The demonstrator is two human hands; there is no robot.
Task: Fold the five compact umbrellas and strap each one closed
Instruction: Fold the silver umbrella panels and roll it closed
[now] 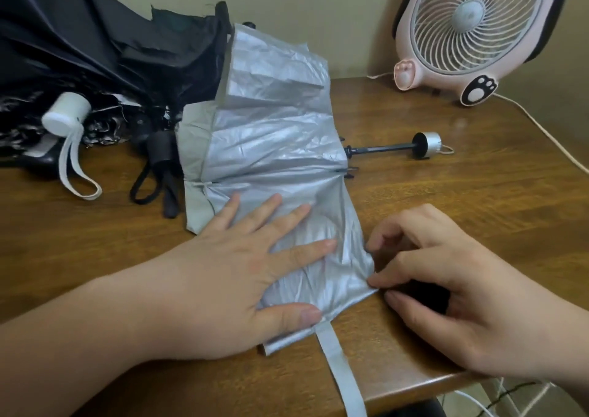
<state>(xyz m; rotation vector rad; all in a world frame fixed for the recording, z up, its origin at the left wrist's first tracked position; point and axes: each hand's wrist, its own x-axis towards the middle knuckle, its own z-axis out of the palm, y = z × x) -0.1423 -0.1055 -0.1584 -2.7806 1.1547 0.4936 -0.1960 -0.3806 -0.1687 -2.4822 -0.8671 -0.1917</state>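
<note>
Here, the crinkled silver compact umbrella lies mid-table on the brown wooden tabletop, long axis running roughly L–R: its dark shaft points to the right, ending in a round silver-and-black handle w/ a small cord loop, while the loose canopy fans out from the shaft toward the left and toward the near edge. The left hand lies flat on the near part of the canopy, fingers straight and spread, pressing the fabric down. The right hand has curled fingers and pinches the canopy's right-hand edge btwn thumb and fingertips. A flat grey closure strap runs from the canopy's near hem, just beside the left thumb, over the table's near edge. At far left sits a heap of black-fabric umbrellas, unfolded, touching the silver one's far side; a white cylindrical handle w/ white loop and a black handle w/ black loop stick out of it. A pink animal-shaped desk fan stands at the far right corner, well apart from both hands.
</note>
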